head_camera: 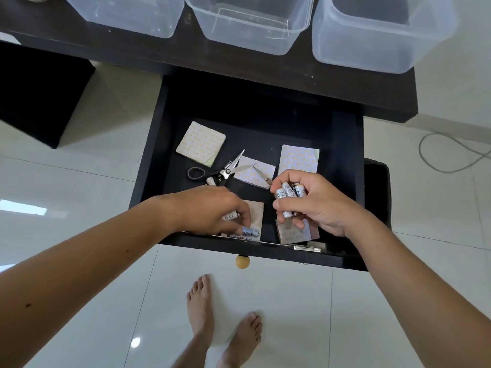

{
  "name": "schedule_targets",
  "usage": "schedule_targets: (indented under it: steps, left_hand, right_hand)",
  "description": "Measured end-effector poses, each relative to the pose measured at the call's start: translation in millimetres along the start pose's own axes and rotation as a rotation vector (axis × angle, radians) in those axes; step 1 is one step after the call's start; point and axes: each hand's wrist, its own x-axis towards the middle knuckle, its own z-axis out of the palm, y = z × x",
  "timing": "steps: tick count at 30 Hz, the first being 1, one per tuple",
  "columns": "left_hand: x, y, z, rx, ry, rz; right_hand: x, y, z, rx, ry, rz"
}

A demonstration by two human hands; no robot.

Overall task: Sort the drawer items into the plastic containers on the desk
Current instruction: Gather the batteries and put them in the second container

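The black drawer [151, 166] stands pulled out under the desk. My right hand [316, 205] is over its front right part, shut on several white batteries [288, 193]. At the front middle, my left hand [212, 208] is closed around a battery [231, 215], with a small blue-labelled item [249, 231] at its fingertips. Several sticky-note pads lie in the drawer, one at back left [201, 143] and one at back right [299, 158]. Black-handled scissors [218, 171] lie open in the middle. Three clear plastic containers stand on the desk: left [127, 14], middle [249, 25], right [380, 35].
The dark desk top [79, 46] runs across the top of the view. A metal item [305, 248] lies at the drawer's front right edge, and a round wooden knob [242, 261] sticks out from the front. My bare feet [223, 322] stand on white tiles. A cable [451, 155] loops at right.
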Motion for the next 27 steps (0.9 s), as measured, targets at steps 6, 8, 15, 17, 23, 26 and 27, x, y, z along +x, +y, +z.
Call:
schedule_targets:
  steps: [6, 8, 15, 17, 23, 26, 27]
  left_hand:
    - [-35, -16, -20, -0.508, 0.284, -0.091]
    - [-44, -22, -25, -0.665, 0.37, -0.131]
    - [-51, -23, -32, -0.794, 0.5, -0.153]
    - [-53, -23, -31, -0.807, 0.543, -0.144]
    - [-55, -26, -30, -0.755, 0.53, -0.112]
    - [-53, -22, -29, -0.94, 0.531, -0.131]
    - [-52, -21, -28, -1.062, 0.529, -0.129]
  right_hand:
    - [7, -1, 7, -0.207, -0.077, 0.014]
    - [12, -4, 17, -0.349, -0.129, 0.012]
    - [38, 7, 47, -0.927, -0.247, -0.121]
    - [39, 10, 47, -0.939, -0.276, -0.098]
    - [34, 4, 38, -0.875, -0.332, -0.036]
    - [29, 3, 32, -0.832, -0.337, -0.006]
    - [29, 3, 30, -0.793, -0.329, 0.002]
